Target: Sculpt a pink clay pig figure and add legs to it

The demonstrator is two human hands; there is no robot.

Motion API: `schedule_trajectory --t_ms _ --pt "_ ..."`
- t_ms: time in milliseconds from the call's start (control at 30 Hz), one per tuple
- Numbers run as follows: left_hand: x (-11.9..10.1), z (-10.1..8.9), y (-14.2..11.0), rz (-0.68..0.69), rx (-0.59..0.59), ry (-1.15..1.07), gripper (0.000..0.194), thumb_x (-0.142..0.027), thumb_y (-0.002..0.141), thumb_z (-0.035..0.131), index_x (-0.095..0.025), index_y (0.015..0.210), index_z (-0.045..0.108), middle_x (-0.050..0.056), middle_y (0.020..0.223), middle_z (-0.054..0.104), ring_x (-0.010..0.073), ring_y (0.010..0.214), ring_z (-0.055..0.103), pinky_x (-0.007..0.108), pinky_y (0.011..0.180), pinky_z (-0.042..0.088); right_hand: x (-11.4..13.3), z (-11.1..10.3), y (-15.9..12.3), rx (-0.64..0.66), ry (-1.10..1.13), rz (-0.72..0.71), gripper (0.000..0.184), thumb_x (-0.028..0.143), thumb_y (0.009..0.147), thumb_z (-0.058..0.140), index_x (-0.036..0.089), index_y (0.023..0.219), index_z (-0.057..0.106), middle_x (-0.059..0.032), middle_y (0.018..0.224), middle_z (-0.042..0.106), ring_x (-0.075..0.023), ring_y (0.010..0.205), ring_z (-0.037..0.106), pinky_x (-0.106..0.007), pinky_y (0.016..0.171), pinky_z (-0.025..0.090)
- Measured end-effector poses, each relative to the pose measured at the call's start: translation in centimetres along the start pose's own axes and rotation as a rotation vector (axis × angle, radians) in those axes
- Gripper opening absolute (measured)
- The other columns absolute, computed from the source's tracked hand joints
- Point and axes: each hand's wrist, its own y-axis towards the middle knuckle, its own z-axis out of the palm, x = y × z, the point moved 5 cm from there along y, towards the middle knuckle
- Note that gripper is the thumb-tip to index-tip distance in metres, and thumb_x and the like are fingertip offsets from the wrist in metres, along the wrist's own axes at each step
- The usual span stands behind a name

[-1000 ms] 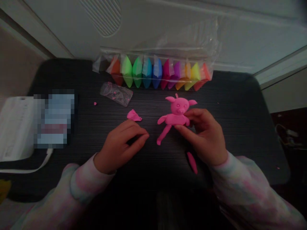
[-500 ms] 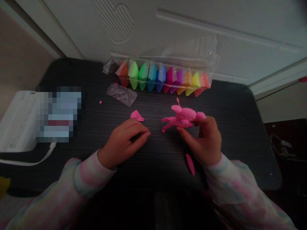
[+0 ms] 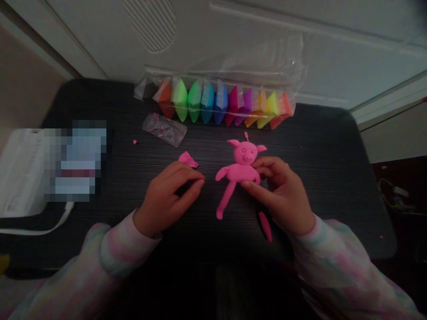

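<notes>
My right hand [image 3: 283, 191] pinches a pink clay pig figure [image 3: 243, 173] at the side of its body, thumb in front. The figure's head, with ears, eyes and snout, faces up. One leg hangs toward the lower left. Below my right hand a loose pink clay strip [image 3: 265, 226] lies on the black table [image 3: 207, 235]. My left hand [image 3: 168, 195] rests to the left of the figure, thumb and fingertips drawn together; nothing shows between them. Just beyond its knuckles is a crumpled lump of pink clay [image 3: 187, 159].
A clear bag holds several colored clay packets [image 3: 220, 102] along the back. In front lies a small clear wrapper [image 3: 164, 129] with pink bits. A thin pink-tipped stick [image 3: 246, 136] is behind the figure. A white box [image 3: 22, 173], a blurred-out phone and a cable [image 3: 53, 226] lie left.
My right hand has turned the pig figure from tipped forward to face up, so its body and hanging leg now show. My left hand has barely moved. The camera view has shifted slightly.
</notes>
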Motion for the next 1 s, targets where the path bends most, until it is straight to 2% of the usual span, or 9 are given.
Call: schedule_trajectory --t_ms 133,267,367,500,667,867,1000 --pt "0.2 0.4 0.0 -0.153 0.032 -0.186 0.015 -0.022 0.076 0.055 -0.017 0.088 0.061 0.002 0.082 0.061 0.0123 0.075 0.055 0.025 0.068 0.042 -0.4 1.1 -0.1 0.136 0.150 0.166 0.023 0.028 0.070 0.067 0.022 0.086 0.051 0.0045 0.071 0.062 -0.0091 0.064 0.056 -0.023 0.060 0.043" --pt "0.3 2.1 -0.4 -0.435 0.133 -0.669 0.039 -0.026 0.070 0.063 -0.020 0.107 0.051 0.001 0.090 0.060 0.0105 0.075 0.055 0.021 0.062 0.042 -0.3 1.7 -0.2 0.156 0.287 0.182 0.023 0.021 0.069 0.067 0.022 0.084 0.049 0.0057 0.071 0.061 -0.0070 0.063 0.055 -0.019 0.058 0.042" --pt "-0.4 3.2 -0.4 -0.520 0.174 -0.892 0.051 -0.020 0.067 0.067 -0.023 0.112 0.043 -0.002 0.087 0.061 0.0076 0.072 0.055 0.018 0.061 0.041 -0.1 1.9 -0.4 0.160 0.287 0.158 0.024 0.018 0.069 0.066 0.023 0.085 0.049 0.0060 0.072 0.060 -0.0064 0.064 0.054 -0.018 0.058 0.042" --pt "-0.6 3.6 -0.2 -0.570 0.154 -0.927 0.050 -0.018 0.069 0.065 -0.023 0.112 0.040 -0.003 0.081 0.061 0.0071 0.069 0.056 0.018 0.061 0.042 -0.2 1.9 -0.6 0.161 0.278 0.149 0.023 0.018 0.071 0.065 0.023 0.085 0.047 0.0056 0.074 0.058 -0.0071 0.066 0.053 -0.020 0.060 0.041" --pt "-0.6 3.7 -0.2 -0.558 0.143 -0.865 0.047 -0.017 0.070 0.063 -0.021 0.112 0.041 -0.001 0.080 0.061 0.0092 0.068 0.058 0.020 0.062 0.045 -0.3 2.2 -0.5 0.171 0.332 0.165 0.022 0.020 0.071 0.064 0.023 0.084 0.047 0.0040 0.078 0.058 -0.0097 0.070 0.054 -0.024 0.063 0.042" --pt "-0.7 3.9 -0.4 -0.590 0.124 -0.884 0.048 -0.015 0.069 0.063 -0.022 0.111 0.041 -0.002 0.080 0.061 0.0083 0.071 0.060 0.019 0.067 0.048 -1.1 2.5 -0.4 0.130 0.436 0.278 0.022 0.020 0.070 0.065 0.023 0.077 0.044 0.0069 0.065 0.055 -0.0077 0.056 0.051 -0.020 0.050 0.040" --pt "-0.6 4.3 -0.4 -0.637 0.151 -0.931 0.050 -0.014 0.068 0.064 -0.021 0.111 0.039 -0.002 0.080 0.062 0.0096 0.071 0.061 0.019 0.063 0.050 -1.2 2.5 -0.4 0.076 0.495 0.255 0.024 0.016 0.069 0.065 0.024 0.079 0.045 0.0063 0.074 0.061 -0.0075 0.064 0.056 -0.020 0.058 0.045"
